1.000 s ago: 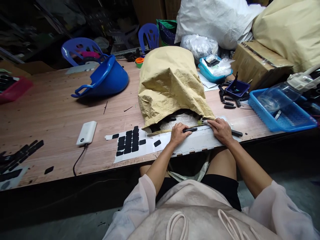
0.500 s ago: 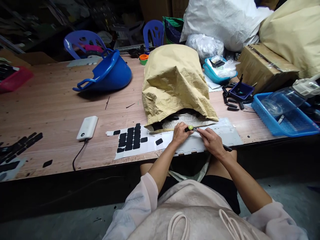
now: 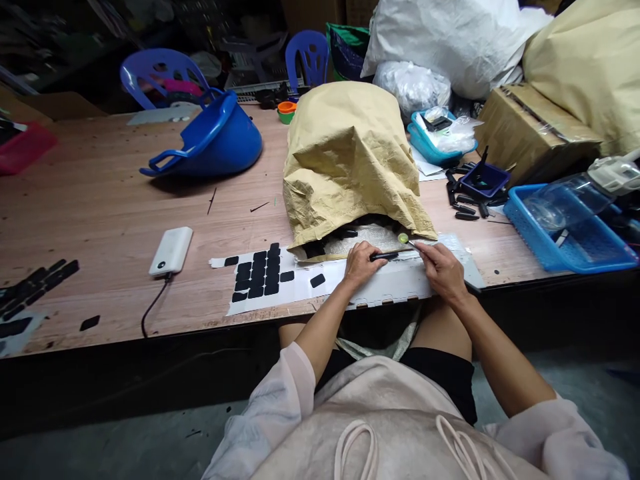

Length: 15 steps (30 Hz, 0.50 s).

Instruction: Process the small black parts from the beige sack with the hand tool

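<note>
My left hand [image 3: 363, 264] is closed on one end of a slim black part [image 3: 385, 256] above the white board [image 3: 395, 285] at the table's front edge. Closed around a thin metal tool, my right hand [image 3: 442, 269] is to the right of it. A small yellow-green round piece [image 3: 403, 238] is at the tool's tip, apart from the black part. Just beyond both hands lies the open mouth of a tan sack [image 3: 350, 153], with black pieces inside. Black rounded pads [image 3: 257, 273] stick to a white sheet left of my left hand.
A white power bank [image 3: 171, 251] with a black cable lies on the left. Behind it a blue basin [image 3: 215, 143] rests tilted. On the right are a blue basket [image 3: 570, 257], a small purple tray [image 3: 484, 180] with black parts around it, and a cardboard box [image 3: 535, 130].
My right hand has moved right, away from my left hand, carrying the tool and the yellow-green piece off the black part. My left hand has barely moved. The view has shifted slightly.
</note>
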Each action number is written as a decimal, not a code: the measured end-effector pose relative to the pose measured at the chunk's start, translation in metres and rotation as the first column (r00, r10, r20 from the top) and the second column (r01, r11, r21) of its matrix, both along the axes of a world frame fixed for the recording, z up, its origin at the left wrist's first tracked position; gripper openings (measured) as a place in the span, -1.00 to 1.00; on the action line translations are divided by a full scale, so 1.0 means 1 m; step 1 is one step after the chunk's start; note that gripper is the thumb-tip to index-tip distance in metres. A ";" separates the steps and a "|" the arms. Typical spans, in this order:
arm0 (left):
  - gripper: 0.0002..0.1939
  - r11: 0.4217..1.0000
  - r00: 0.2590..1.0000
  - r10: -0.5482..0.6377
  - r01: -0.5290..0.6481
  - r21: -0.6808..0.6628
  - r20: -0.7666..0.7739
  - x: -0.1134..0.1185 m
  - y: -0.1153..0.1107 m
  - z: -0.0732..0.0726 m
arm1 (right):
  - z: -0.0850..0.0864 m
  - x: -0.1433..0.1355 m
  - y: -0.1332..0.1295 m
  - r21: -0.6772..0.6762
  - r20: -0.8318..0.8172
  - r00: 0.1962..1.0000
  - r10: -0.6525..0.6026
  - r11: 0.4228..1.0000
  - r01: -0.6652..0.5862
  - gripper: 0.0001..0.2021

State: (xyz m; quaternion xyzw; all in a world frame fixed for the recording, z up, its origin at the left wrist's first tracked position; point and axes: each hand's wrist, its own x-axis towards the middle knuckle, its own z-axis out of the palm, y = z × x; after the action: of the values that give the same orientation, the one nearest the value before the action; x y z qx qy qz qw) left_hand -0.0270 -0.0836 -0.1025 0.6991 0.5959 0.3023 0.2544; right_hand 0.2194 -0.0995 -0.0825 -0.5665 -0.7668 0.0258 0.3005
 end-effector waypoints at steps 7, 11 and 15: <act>-0.87 1.000 1.000 -0.014 0.013 -0.020 -0.021 0.000 0.002 0.002 | -0.015 0.030 0.039 0.023 0.214 0.977 0.029 0.999 -0.034 -0.65; -0.88 0.999 0.998 -0.043 0.043 0.003 -0.049 0.000 -0.002 0.010 | -0.023 0.031 0.039 0.027 0.215 0.976 0.028 0.999 -0.034 -0.66; -0.79 0.968 0.980 -0.192 0.199 0.151 -0.056 0.007 -0.048 0.016 | -0.024 0.031 0.039 0.025 0.227 0.974 0.028 0.999 -0.035 -0.65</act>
State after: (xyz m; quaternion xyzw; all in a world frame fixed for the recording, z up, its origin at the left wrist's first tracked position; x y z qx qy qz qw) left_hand -0.0198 -0.1319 -0.0863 0.7782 0.5037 0.3072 0.2152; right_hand 0.2500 -0.0604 -0.1070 -0.5492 -0.8052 -0.0450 0.2189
